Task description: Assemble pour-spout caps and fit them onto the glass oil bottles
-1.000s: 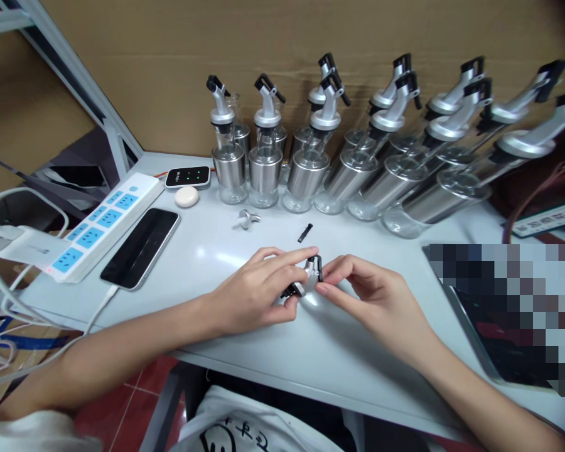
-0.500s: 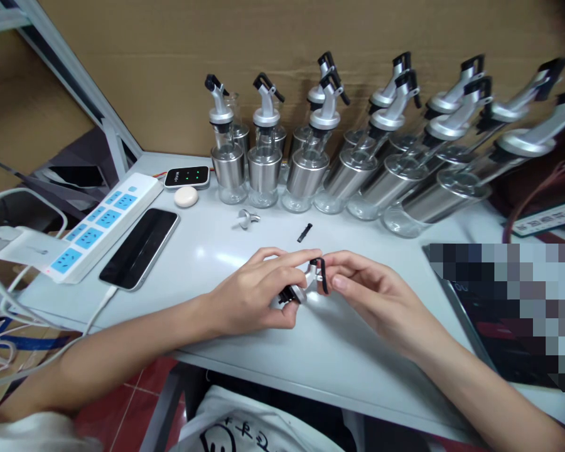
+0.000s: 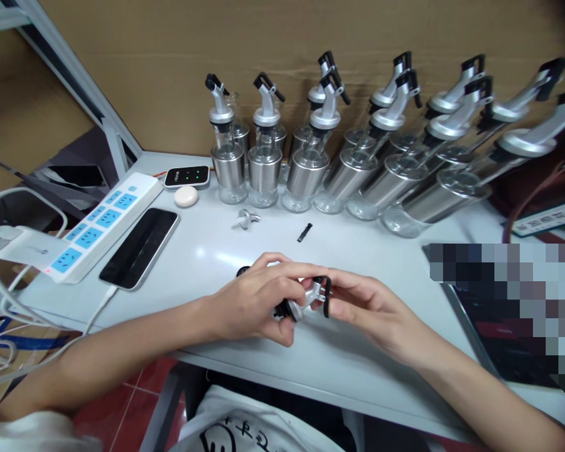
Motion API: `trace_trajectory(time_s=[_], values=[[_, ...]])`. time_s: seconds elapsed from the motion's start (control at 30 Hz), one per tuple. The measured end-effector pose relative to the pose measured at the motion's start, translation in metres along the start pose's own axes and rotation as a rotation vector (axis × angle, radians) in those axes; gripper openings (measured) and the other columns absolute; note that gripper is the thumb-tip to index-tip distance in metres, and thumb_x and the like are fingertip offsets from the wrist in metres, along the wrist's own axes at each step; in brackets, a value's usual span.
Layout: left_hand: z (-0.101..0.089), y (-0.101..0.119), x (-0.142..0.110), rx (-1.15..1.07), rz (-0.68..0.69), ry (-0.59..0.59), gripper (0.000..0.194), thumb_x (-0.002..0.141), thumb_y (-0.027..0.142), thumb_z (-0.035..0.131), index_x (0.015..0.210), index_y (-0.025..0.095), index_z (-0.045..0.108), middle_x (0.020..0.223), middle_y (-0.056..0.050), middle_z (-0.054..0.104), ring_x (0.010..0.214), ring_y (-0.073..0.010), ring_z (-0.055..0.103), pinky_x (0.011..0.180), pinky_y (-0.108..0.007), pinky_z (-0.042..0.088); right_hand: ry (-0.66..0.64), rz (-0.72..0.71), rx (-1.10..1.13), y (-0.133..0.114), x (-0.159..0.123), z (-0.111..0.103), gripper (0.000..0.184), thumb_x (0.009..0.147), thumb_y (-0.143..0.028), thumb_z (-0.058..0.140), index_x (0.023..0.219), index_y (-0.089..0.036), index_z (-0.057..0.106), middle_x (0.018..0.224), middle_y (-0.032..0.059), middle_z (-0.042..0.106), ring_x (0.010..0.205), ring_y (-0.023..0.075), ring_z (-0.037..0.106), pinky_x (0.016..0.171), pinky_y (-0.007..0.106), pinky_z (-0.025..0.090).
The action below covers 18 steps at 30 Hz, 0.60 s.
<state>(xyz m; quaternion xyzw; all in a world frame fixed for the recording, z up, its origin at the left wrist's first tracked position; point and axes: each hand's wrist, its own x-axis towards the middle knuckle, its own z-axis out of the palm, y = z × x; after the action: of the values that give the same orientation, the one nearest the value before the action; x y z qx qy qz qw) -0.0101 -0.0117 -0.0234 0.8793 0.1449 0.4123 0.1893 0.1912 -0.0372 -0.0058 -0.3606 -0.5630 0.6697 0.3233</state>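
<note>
My left hand [image 3: 258, 298] is closed around a silver bottle pourer spout [image 3: 302, 306] with a black ribbed base and a black flip lever [image 3: 328, 297] at its tip. My right hand [image 3: 370, 307] grips that lever end, thumb pressed against the black lever and fingers behind the spout. A black round part [image 3: 243, 271] peeks out from behind my left hand, mostly hidden. Beyond my hands lie a loose black strip-like piece [image 3: 305, 232] and a loose silver spout piece [image 3: 247, 219].
Several glass-and-steel bottles [image 3: 264, 168] with pourer spouts stand in rows at the back. Left are a power strip [image 3: 108, 220], a phone [image 3: 141, 248] on a cable, a small black-faced device [image 3: 187, 177] and a white round case [image 3: 186, 196]. A dark tablet-like panel [image 3: 489, 333], partly blurred out, lies right.
Both hands have come slightly nearer to me with the spout. My right fingers have shifted farther around the lever end. The black round part behind my left hand has come into view.
</note>
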Motion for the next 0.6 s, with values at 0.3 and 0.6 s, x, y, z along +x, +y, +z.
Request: trace_trajectory(time_s=[0.3, 0.6], values=[[-0.002, 0.003, 0.001, 0.050, 0.037, -0.032, 0.011, 0.085, 0.018, 0.048, 0.090, 0.021, 0.039, 0.113, -0.016, 0.065, 0.099, -0.0146, 0.064, 0.088, -0.034, 0.047, 0.038, -0.126, -0.104, 0.002, 0.001, 0.009, 0.017, 0.088, -0.036, 0.057, 0.097, -0.025, 0.066, 0.091, 0.0016, 0.064, 0.086, 0.0176, 0.060, 0.080, 0.027, 0.047], [0.007, -0.003, -0.001, 0.053, 0.102, 0.004, 0.016, 0.080, 0.014, 0.047, 0.093, 0.019, 0.039, 0.110, -0.017, 0.065, 0.095, -0.0154, 0.065, 0.084, -0.032, 0.051, 0.045, -0.078, -0.051, 0.003, 0.007, 0.011, 0.016, 0.088, -0.035, 0.059, 0.086, -0.020, 0.064, 0.078, 0.0006, 0.061, 0.076, 0.0141, 0.058, 0.073, 0.023, 0.048]])
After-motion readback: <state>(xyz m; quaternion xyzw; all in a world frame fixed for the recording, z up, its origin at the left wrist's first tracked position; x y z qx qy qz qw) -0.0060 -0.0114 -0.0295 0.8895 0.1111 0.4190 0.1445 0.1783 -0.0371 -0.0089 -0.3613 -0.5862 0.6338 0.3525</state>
